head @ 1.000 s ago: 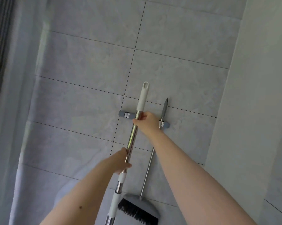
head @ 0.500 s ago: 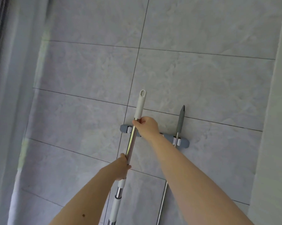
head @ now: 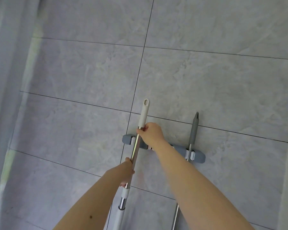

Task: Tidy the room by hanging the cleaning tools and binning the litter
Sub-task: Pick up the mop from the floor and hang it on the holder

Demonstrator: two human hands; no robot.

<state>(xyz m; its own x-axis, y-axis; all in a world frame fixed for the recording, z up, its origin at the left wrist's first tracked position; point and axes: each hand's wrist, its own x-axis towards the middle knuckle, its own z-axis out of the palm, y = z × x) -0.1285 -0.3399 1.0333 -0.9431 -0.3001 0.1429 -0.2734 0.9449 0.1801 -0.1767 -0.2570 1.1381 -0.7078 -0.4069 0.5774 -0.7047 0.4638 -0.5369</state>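
Hanging the mop pole (head: 136, 146) at the wall rack (head: 196, 155), both hands holding it.
Pole stands near-upright against the rack's left clip, beside the hung broom handle (head: 193, 130). Judged stiff, light, smooth metal, likely slippery; best held on the shaft. Right hand (head: 150, 132) curled round it under the white cap, left hand (head: 124, 173) wrapped lower; both forearms reach forward and up.

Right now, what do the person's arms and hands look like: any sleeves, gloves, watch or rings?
Both forearms are bare as far as the frame shows: no sleeves in view. The left hand and right hand wear no gloves, and no watch, band or ring shows. The left forearm carries one small dark mark near its lower end.
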